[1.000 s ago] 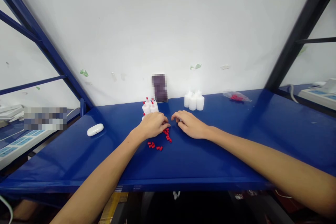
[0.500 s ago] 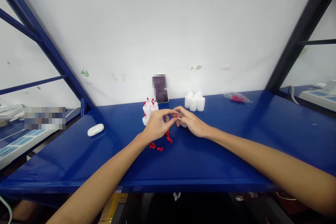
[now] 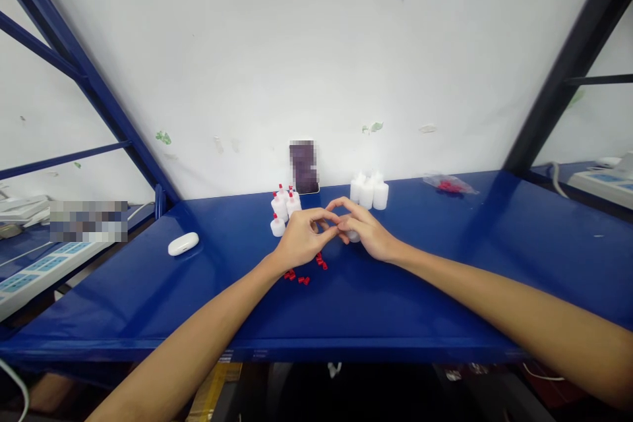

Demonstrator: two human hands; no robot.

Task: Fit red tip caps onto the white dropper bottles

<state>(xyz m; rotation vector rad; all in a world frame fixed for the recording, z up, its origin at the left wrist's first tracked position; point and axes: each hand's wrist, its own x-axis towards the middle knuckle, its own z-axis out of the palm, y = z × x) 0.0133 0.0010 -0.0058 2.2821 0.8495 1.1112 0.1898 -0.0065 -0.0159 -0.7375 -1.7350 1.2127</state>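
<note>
My right hand [image 3: 372,232] is closed around a small white dropper bottle [image 3: 353,235], of which only the lower part shows under the fingers. The fingertips of my left hand [image 3: 302,236] are pinched together at the bottle's top, meeting the right fingers. They hide the red cap there now. Left of my left hand stand several white bottles with red caps [image 3: 279,208]. Several loose red caps [image 3: 321,261] lie on the blue table [image 3: 395,316] near that hand. Beyond my right hand, several white bottles without red caps [image 3: 366,192] are grouped together.
A phone [image 3: 305,175] leans against the wall. A clear plastic bag [image 3: 451,185] with red pieces lies at the back right. On the left are a white oval case [image 3: 183,244] and, past the blue frame post [image 3: 111,105], a power strip [image 3: 34,277].
The red cap that showed between my left fingertips is now covered by the fingers. Both hands have shifted very slightly right in view, along with the whole scene.
</note>
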